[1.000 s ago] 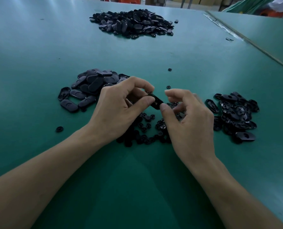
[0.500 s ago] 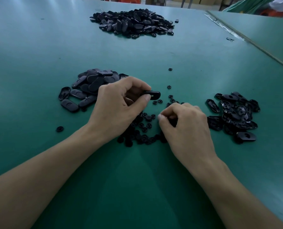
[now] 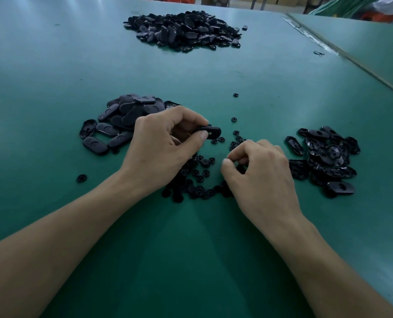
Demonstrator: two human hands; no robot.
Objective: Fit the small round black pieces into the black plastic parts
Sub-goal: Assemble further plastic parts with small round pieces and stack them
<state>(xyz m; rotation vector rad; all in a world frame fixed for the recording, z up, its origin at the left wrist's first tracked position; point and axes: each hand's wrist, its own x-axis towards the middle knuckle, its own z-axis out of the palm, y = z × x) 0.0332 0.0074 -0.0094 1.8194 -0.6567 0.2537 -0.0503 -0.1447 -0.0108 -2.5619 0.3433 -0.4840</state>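
Note:
My left hand [image 3: 163, 145] pinches a black oval plastic part [image 3: 210, 132] between thumb and fingers, held just above the green table [image 3: 214, 260]. My right hand [image 3: 257, 173] is down on a scatter of small round black pieces [image 3: 197, 177], thumb and forefinger pinched together at the heap; whether a piece is between them is hidden. A pile of oval parts [image 3: 124, 120] lies left of my left hand. Another pile of oval parts [image 3: 324, 157], lying hollow side up, is to the right of my right hand.
A large heap of black parts [image 3: 184, 29] lies at the far side of the table. Stray round pieces [image 3: 235, 95] dot the cloth beyond my hands, and one [image 3: 81, 178] lies alone at the left. A table seam [image 3: 351, 58] runs diagonally at the right.
My right hand left the oval part and dropped to the heap of round pieces, where it now pinches. My left hand keeps hold of the oval part, turned flatter.

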